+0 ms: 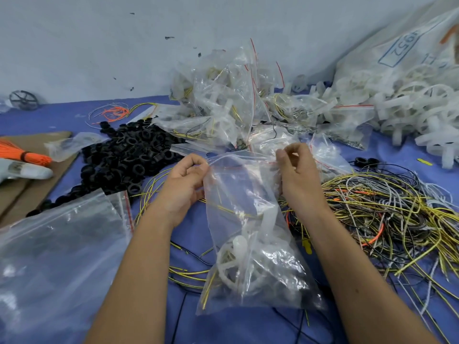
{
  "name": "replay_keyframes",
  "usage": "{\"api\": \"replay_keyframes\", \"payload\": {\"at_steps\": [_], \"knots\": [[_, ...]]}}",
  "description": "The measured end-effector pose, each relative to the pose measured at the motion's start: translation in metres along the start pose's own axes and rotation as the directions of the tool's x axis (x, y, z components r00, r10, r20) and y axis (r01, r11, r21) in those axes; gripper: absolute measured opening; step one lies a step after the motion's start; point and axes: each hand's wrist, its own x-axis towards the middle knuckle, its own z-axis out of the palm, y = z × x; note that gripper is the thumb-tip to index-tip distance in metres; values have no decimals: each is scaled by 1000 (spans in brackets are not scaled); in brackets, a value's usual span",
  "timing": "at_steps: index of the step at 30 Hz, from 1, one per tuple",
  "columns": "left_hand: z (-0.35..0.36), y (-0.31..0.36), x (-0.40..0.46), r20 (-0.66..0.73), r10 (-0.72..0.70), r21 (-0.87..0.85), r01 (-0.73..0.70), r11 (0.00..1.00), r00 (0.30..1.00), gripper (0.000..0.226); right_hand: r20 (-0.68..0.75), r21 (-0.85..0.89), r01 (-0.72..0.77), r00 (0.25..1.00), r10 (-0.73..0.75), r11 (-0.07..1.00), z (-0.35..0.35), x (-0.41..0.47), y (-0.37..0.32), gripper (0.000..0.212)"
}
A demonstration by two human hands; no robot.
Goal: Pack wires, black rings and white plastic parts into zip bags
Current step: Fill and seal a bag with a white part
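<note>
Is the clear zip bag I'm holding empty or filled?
Filled: the clear zip bag holds a white plastic wheel part and yellow wires near its bottom.

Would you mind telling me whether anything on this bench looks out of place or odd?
One thing stands out: a lone dark spoked wheel lies at the far left by the wall, away from the white plastic parts heaped at the right. Both hands, left hand and right hand, pinch the zip bag normally at its mouth.

A small packing workshop is seen: black rings heaped left, wire tangle right, filled zip bags piled far.
</note>
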Motion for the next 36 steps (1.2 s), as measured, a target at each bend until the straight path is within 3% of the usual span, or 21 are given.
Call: {"api": "replay_keyframes", "payload": {"at_steps": [4,8,12,15,18,21,24,26,27,30,33,36], "knots": [[-5,-4,3,-17,8,51,-7,999,1000,25,29,111,-168,986,165,980,4,-1,6,15],[-16,-4,3,7,14,130,-15,991,1000,20,-59,235,-140,986,158,962,0,1,8,19],[-19,-2,4,-72,170,158,-157,975,983,19,-120,268,-77,986,112,960,-4,2,6,28],[-21,-3,5,-121,251,182,-227,957,960,23,-108,277,-57,990,90,959,-3,2,6,22],[-23,-2,6,-197,315,374,-226,900,928,28,-49,239,-48,997,61,970,-1,3,9,18],[-11,7,7,-262,456,577,-241,781,851,35,-20,132,-4,1000,7,991,-1,2,9,21],[19,25,13,-73,558,712,-349,610,827,17,14,93,34,999,-35,995,0,1,7,23],[42,32,24,182,474,784,-418,459,862,13,32,80,55,998,-58,995,2,-1,5,21],[52,34,28,266,384,797,-426,429,884,14,37,83,68,997,-71,994,3,-2,5,20],[66,34,36,318,208,778,-380,500,925,14,49,97,81,995,-86,992,1,-3,5,21],[63,31,38,329,209,761,-390,518,921,9,47,113,83,995,-89,990,2,-2,4,12],[59,30,38,327,218,736,-393,551,919,2,32,19,123,992,-124,992,3,-1,4,10]]}}
